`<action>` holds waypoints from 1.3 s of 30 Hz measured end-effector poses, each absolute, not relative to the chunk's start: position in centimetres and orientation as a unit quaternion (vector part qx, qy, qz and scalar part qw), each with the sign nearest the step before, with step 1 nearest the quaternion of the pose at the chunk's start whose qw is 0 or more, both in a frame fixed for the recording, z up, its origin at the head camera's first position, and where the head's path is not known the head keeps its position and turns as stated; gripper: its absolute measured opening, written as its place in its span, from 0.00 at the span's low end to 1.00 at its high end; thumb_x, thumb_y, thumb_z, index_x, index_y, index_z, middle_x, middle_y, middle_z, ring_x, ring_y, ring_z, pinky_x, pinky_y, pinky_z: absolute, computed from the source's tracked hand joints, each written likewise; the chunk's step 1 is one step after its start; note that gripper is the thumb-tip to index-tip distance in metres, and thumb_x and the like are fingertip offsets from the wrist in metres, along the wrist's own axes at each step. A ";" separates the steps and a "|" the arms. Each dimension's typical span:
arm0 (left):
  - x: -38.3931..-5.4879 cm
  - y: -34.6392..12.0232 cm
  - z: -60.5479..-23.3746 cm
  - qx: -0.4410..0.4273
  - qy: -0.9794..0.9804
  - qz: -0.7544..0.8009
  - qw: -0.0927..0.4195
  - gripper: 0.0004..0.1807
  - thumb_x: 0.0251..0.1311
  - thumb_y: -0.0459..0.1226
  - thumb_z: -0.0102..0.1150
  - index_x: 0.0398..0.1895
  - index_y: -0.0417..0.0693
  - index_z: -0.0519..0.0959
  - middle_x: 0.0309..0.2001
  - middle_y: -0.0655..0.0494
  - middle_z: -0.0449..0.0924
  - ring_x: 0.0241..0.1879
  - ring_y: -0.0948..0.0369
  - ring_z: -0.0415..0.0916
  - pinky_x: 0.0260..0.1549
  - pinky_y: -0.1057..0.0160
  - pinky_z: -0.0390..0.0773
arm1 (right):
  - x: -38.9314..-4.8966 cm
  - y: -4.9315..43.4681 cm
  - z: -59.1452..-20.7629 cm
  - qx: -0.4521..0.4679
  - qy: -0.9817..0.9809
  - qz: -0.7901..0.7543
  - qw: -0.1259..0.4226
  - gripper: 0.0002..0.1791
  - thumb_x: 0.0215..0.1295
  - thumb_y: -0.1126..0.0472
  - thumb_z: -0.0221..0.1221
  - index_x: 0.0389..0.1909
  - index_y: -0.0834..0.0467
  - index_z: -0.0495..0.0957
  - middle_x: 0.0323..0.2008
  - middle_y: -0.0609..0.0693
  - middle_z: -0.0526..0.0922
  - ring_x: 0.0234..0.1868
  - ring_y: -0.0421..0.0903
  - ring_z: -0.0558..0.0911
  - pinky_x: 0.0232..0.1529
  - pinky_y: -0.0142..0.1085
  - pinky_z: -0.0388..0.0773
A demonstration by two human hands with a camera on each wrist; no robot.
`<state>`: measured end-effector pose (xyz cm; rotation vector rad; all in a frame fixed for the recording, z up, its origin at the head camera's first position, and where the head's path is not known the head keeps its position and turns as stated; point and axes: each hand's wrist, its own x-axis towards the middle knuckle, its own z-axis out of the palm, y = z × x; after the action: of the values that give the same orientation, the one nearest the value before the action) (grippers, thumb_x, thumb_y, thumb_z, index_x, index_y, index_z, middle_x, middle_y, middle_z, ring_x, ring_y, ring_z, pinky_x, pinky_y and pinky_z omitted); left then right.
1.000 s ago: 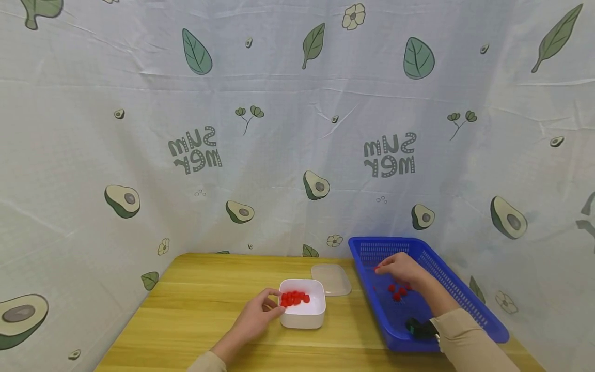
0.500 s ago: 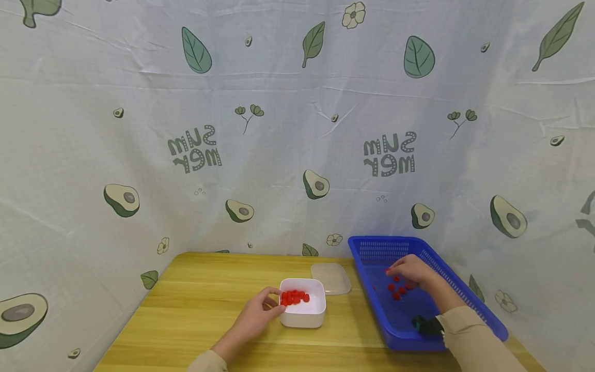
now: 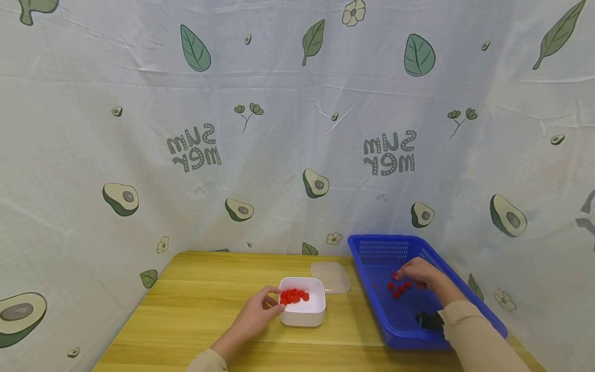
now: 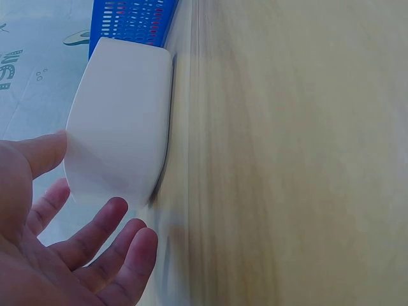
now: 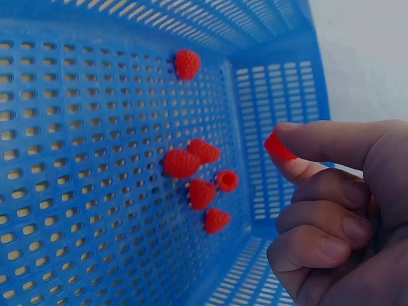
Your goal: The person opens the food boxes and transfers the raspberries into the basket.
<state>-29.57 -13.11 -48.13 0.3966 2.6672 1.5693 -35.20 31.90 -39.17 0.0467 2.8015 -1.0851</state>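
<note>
In the right wrist view my right hand (image 5: pixel 338 217) pinches a red raspberry (image 5: pixel 278 146) between thumb and index finger; the other fingers are curled in. It hangs inside the blue basket (image 3: pixel 386 330), above several more raspberries (image 5: pixel 182 163). One raspberry (image 5: pixel 187 64) lies apart from that cluster. At the left side of a white square box (image 3: pixel 302 319), my left hand (image 3: pixel 254 311) holds the rim with thumb and index finger. Its remaining fingers (image 4: pixel 137 264) curve loosely outside the box. Several raspberries (image 3: pixel 296 296) sit gathered toward the box's left side.
A translucent lid (image 3: pixel 331 277) lies flat behind the box, between it and the basket. Everything stands on a yellow wood-grain table (image 3: pixel 209 279). A white curtain (image 3: pixel 279 155) printed with avocados and leaves hangs behind the table and at the sides.
My right hand has moved rightward and slightly nearer inside the basket, with a red raspberry at its fingertips throughout. The left hand and the box stay in place.
</note>
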 end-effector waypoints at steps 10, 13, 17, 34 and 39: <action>-29.6 -13.2 -48.2 0.127 0.856 0.501 0.009 0.22 0.65 0.45 0.66 0.59 0.50 0.76 0.43 0.54 0.81 0.41 0.57 0.76 0.40 0.56 0.78 | -35.3 32.2 -39.5 0.037 0.935 -0.345 0.071 0.05 0.59 0.62 0.64 0.28 0.60 0.83 0.10 0.41 0.57 0.12 0.37 0.56 0.15 0.30 0.55; -29.7 -13.2 -48.2 0.127 0.856 0.501 0.010 0.22 0.65 0.45 0.66 0.59 0.50 0.76 0.43 0.54 0.81 0.41 0.57 0.76 0.40 0.56 0.79 | -35.4 32.2 -39.5 0.039 0.936 -0.343 0.068 0.07 0.59 0.61 0.64 0.31 0.63 0.84 0.10 0.41 0.58 0.12 0.37 0.56 0.14 0.30 0.55; -29.7 -13.2 -48.4 0.130 0.856 0.501 0.008 0.22 0.65 0.45 0.66 0.59 0.50 0.76 0.42 0.54 0.81 0.41 0.57 0.76 0.40 0.56 0.78 | -35.4 31.9 -39.3 0.033 0.937 -0.342 0.068 0.08 0.60 0.60 0.64 0.30 0.62 0.84 0.10 0.42 0.58 0.11 0.38 0.57 0.14 0.30 0.56; -29.7 -13.2 -48.4 0.127 0.856 0.502 0.009 0.22 0.65 0.45 0.66 0.59 0.50 0.76 0.43 0.54 0.81 0.41 0.57 0.76 0.40 0.56 0.79 | -35.7 26.9 -37.1 -0.033 0.934 -0.351 0.054 0.18 0.66 0.57 0.64 0.48 0.68 0.84 0.43 0.59 0.86 0.22 0.39 0.68 0.26 0.37 0.71; -29.7 -13.1 -48.2 0.117 0.857 0.502 0.015 0.22 0.65 0.46 0.66 0.60 0.52 0.76 0.44 0.55 0.81 0.42 0.57 0.76 0.41 0.56 0.79 | -35.4 24.8 -36.1 -0.044 0.926 -0.370 0.064 0.20 0.67 0.56 0.63 0.51 0.67 0.82 0.22 0.45 0.76 0.16 0.37 0.64 0.19 0.34 0.65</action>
<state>-29.74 -13.10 -48.24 0.3651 2.6665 1.5609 -35.42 24.81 -36.14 -0.1323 2.7964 -1.1171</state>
